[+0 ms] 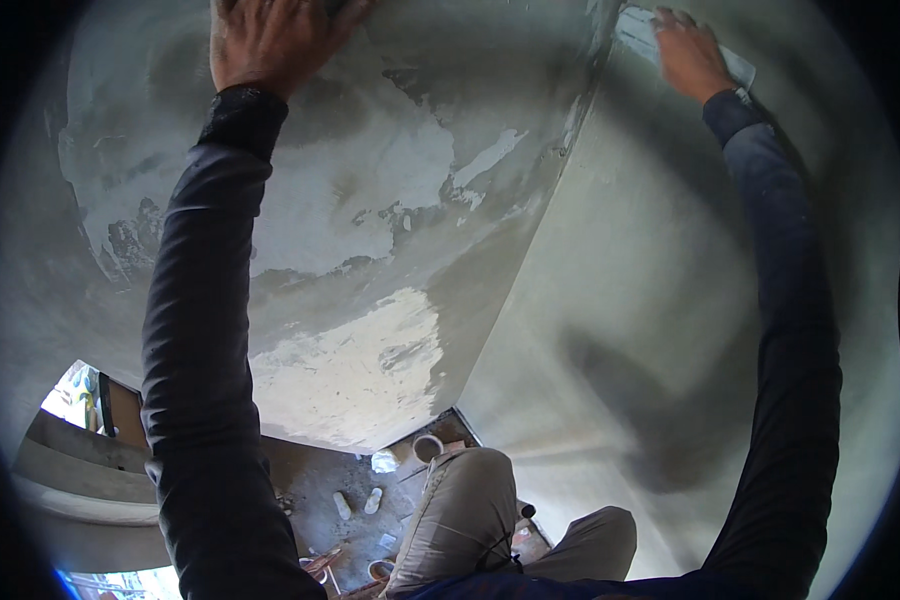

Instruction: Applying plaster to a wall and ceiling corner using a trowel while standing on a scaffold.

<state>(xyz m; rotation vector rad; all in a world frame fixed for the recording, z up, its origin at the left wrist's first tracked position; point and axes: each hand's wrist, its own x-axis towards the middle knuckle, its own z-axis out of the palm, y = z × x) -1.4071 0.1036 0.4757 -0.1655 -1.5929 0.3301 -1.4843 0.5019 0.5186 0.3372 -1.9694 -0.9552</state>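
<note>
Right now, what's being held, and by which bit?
The right hand grips a pale flat tool around its middle. Can't tell for the left hand: fingertips out of view.

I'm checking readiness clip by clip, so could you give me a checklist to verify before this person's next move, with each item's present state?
1. Right hand gripping the light flat tool: ok.
2. Tool fully flat on the right wall: cannot tell from this angle.
3. Left hand free of any tool: cannot tell; the upper edge cuts off its fingertips.
4. Left wall even in colour: not ok; a white patch and ragged-edged grey areas show.
5. Feet secure: cannot tell; the knees show, the feet do not.
6. Floor below free of loose things: not ok; two pale oblong items lie there.
</note>
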